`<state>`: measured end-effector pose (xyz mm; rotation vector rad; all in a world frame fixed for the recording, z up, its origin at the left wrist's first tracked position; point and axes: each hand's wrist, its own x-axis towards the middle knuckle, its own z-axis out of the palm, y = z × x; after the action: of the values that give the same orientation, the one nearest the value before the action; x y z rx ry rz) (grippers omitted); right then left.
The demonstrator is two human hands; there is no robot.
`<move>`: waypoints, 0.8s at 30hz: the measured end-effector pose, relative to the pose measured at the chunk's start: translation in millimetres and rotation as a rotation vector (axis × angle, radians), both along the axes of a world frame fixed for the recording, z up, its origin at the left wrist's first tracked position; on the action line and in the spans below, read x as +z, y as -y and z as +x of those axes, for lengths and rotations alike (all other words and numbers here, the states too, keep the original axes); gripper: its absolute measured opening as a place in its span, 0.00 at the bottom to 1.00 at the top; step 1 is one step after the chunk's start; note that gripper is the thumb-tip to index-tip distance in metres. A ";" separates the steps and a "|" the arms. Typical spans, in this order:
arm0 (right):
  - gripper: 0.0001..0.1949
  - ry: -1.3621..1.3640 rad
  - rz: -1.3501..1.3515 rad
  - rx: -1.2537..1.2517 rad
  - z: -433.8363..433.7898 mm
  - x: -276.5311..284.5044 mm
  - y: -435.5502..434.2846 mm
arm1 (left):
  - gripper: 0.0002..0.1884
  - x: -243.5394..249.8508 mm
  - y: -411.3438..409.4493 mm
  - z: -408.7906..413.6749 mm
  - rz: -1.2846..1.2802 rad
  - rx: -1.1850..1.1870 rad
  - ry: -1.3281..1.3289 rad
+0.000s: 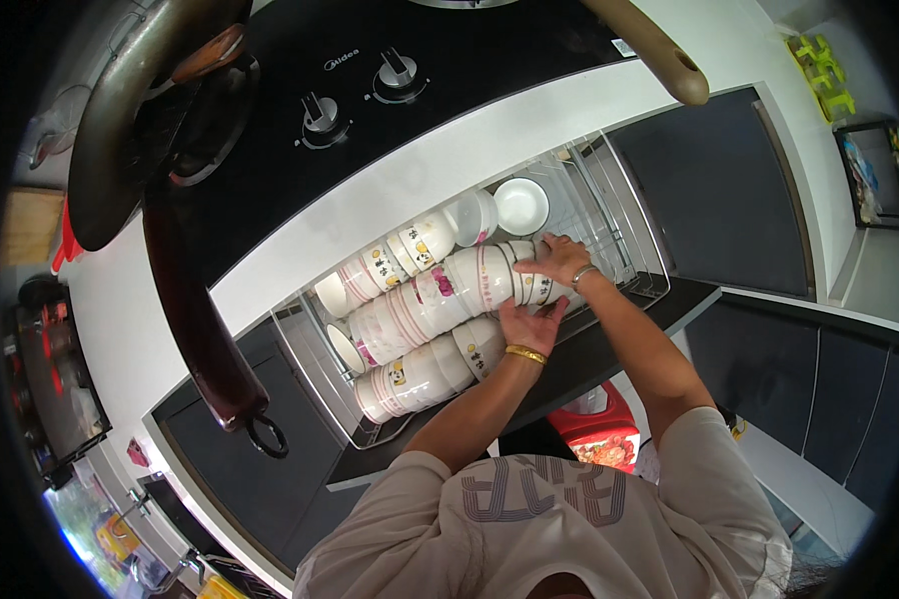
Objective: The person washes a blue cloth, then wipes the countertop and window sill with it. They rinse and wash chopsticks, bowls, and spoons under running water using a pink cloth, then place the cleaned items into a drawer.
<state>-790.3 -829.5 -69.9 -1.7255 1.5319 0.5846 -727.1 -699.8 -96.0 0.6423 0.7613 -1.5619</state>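
Observation:
Rows of nested ceramic bowls [419, 299] lie on their sides in a pulled-out wire drawer basket [629, 202]. At the right end of the middle row, my right hand [562, 260] rests with spread fingers on bowls with dark rims. My left hand [532, 326], with a gold bracelet above it, touches the near side of that same end. Together the hands hold these end bowls between them. A white bowl [521, 206] sits mouth up behind them, beside a translucent bowl [473, 217]. The near row [427, 371] is partly hidden by my left forearm.
Above the drawer is a black gas hob [449, 60] with two knobs. A wok [112, 127] and a dark red pan handle [202, 322] overhang the left side. A beige handle [655, 52] juts over the counter edge. A red container [603, 419] stands below the drawer.

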 end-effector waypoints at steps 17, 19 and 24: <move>0.50 -0.020 -0.180 -0.063 14.3 -12.0 -1.4 | 0.33 101.8 -88.6 48.5 -1.102 -2.069 1.843; 0.47 -0.007 -0.163 -0.033 17.0 -3.4 -2.1 | 0.31 100.0 -89.8 47.6 -1.088 -2.044 1.877; 0.44 0.147 -0.232 0.070 -10.1 -38.7 11.9 | 0.23 93.2 -84.8 38.8 -1.037 -1.899 1.997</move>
<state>-800.4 -841.4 -108.6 -1.9566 1.4867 0.3152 -688.3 -615.0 -2.8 1.5701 -2.5630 -1.2374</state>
